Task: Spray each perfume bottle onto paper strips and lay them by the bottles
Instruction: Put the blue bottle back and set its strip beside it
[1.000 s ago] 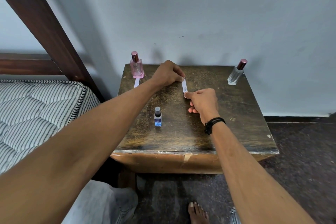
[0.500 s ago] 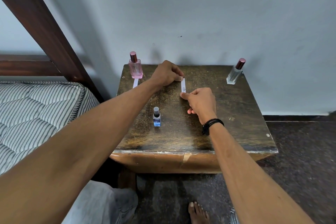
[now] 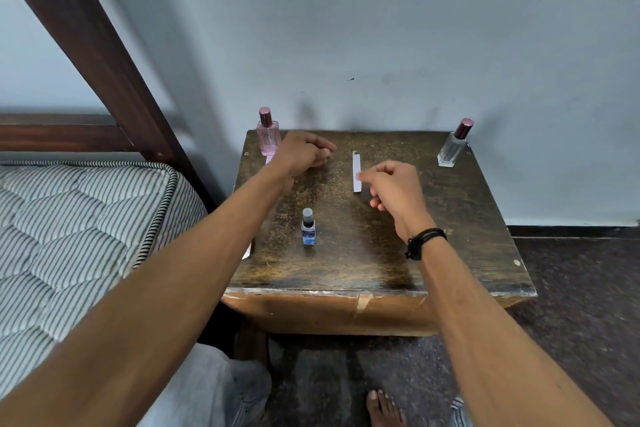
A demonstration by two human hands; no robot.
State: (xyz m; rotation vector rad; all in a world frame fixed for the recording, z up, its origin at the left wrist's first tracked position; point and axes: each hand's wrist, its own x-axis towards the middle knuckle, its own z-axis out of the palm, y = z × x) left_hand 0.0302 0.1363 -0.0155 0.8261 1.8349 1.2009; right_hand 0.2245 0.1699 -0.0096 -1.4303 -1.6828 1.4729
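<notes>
Tabletop [image 3: 450, 218]: dark, worn wood, set against a pale wall [image 3: 381, 45], a striped mattress [image 3: 69, 236] to its left.

Pink bottle [image 3: 268, 137]: upright at the back left corner, rose-coloured cap on. A paper strip [image 3: 269, 159] lies just in front of it, mostly hidden behind the left wrist.

Clear bottle [image 3: 452, 147]: upright at the back right corner, dark red cap on, well apart from the other two bottles.

Blue bottle [image 3: 308, 229]: small, upright, grey cap, standing nearer the front, left of centre, between the two forearms.

White strip [image 3: 356, 172]: lies flat on the tabletop near the middle rear, long axis running front to back, between the two hands.

Left hand [image 3: 304, 152]: loosely curled, its grip holding nothing, just right of the pink bottle and clear of the white strip.

Right hand [image 3: 394, 189]: fingers curled in, thumb and forefinger tip at the right edge of the white strip; whether the grip pinches the strip or only touches it cannot be told. A black band [image 3: 424, 242] circles the wrist.

Lower frame: grey trouser leg [image 3: 214, 392] and a bare foot [image 3: 384, 409] on the dark floor [image 3: 571, 322].
</notes>
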